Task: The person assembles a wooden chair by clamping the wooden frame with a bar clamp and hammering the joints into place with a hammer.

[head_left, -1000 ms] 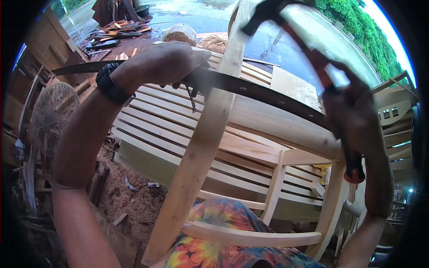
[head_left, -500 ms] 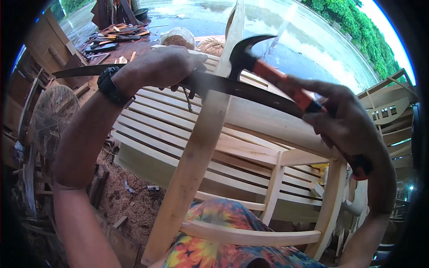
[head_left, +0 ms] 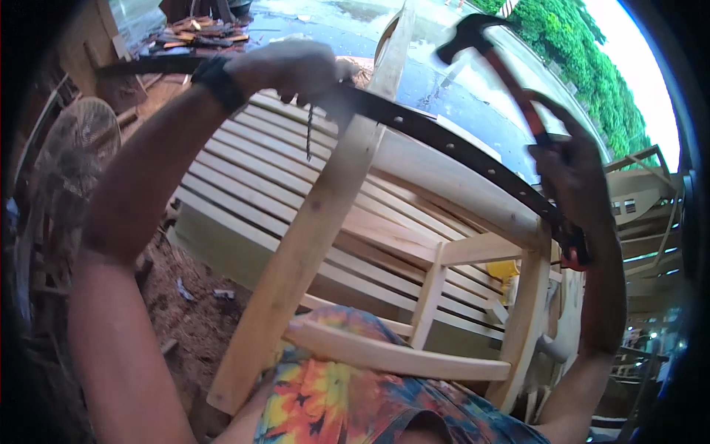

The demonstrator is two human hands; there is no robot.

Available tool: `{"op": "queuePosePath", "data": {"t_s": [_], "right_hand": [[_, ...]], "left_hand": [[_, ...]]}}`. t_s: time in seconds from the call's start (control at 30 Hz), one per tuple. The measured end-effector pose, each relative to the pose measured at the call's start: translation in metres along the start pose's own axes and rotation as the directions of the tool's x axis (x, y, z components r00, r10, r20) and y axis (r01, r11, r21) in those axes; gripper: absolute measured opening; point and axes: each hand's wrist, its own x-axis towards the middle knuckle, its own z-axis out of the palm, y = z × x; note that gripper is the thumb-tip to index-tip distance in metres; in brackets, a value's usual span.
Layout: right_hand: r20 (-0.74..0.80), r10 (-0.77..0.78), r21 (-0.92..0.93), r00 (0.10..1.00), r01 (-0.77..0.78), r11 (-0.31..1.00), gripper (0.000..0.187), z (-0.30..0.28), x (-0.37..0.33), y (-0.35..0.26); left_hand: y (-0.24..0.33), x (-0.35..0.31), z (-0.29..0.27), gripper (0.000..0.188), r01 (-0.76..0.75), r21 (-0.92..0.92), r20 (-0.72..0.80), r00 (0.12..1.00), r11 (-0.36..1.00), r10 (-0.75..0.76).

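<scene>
My right hand (head_left: pixel 568 159) is wrapped around the orange and black handle of a claw hammer (head_left: pixel 473 35), its dark head raised up and left of the hand. My left hand (head_left: pixel 292 70), with a black watch on the wrist, is closed over a long dark riveted strip (head_left: pixel 451 148) that slants down rightward from it. The strip crosses a tall post of a pale wooden chair frame (head_left: pixel 314 214). A dark twisted rod (head_left: pixel 309 133) hangs below my left fingers; its upper end is hidden. A blurred grey patch beside the fingers cannot be made out.
Beneath the frame lies a slatted wooden bench (head_left: pixel 244 170). A wire fan guard (head_left: pixel 78 140) stands at left, and scrap wood (head_left: pixel 196 37) is heaped at the far left. Wood shavings (head_left: pixel 177 311) cover the ground. A yellow thing (head_left: pixel 503 270) sits behind the frame at right.
The hammer has risen up and right, away from the strip and the post, in my right hand. My left hand stays closed at the strip. The whole view has shifted slightly.
</scene>
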Motion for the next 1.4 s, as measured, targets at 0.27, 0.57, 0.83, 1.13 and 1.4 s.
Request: {"op": "queuePosePath", "data": {"t_s": [0.27,0.57,0.83,1.13,1.4], "right_hand": [[-0.493,-0.021,-0.266,0.870,-0.127,0.956,0.040,-0.108,-0.143,0.062],[-0.381,0.630,-0.295,0.677,-0.735,0.611,0.037,-0.052,-0.329,0.107],[-0.294,0.764,0.140,0.575,-0.765,0.629,0.035,0.060,-0.444,0.270],[-0.281,0.591,-0.078,0.757,-0.631,0.771,0.031,0.159,-0.433,0.398],[-0.082,0.513,-0.223,0.855,-0.517,0.826,0.029,0.154,-0.422,0.437]], "left_hand": [[-0.013,0.022,0.008,0.044,-0.098,0.228,-0.037,0.993,0.969,0.109],[0.047,0.028,0.047,0.051,-0.550,-0.009,-0.075,0.833,0.835,0.548],[0.083,0.049,0.048,0.054,-0.393,-0.011,-0.182,0.905,0.919,0.385],[0.147,0.031,0.029,0.055,-0.147,-0.474,-0.379,0.924,0.868,-0.051],[0.275,0.010,0.110,0.077,-0.201,-0.216,-0.100,0.978,0.955,0.183]]}}
